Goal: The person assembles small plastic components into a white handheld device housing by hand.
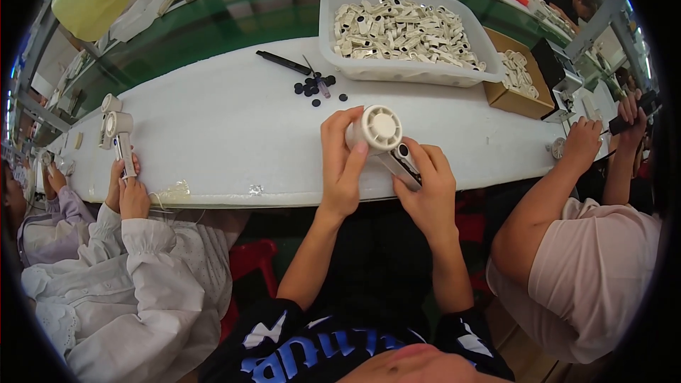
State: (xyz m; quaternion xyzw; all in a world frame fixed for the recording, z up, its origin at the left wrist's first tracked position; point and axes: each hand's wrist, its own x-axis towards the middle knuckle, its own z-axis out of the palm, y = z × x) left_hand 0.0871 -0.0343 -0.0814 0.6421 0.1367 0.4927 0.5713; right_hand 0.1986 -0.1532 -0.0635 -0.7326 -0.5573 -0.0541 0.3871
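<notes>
Both my hands hold a small cream-white handheld fan [381, 135] at the near edge of the white worktable [234, 135]. My left hand [342, 163] wraps the round fan head from the left, thumb on its rim. My right hand [425, 184] grips the handle, whose dark opening faces up between my fingers. Beyond them lie several small black round discs [311, 88], a black pen-like tool [284, 62] and a thin pointed tool [319, 81].
A clear plastic bin [404, 32] full of cream plastic parts stands at the back, a cardboard box [518, 74] of similar parts beside it. A person on my left holds another white fan [120, 135]; a person on my right works with a dark tool [628, 120]. A green conveyor belt [213, 28] runs behind.
</notes>
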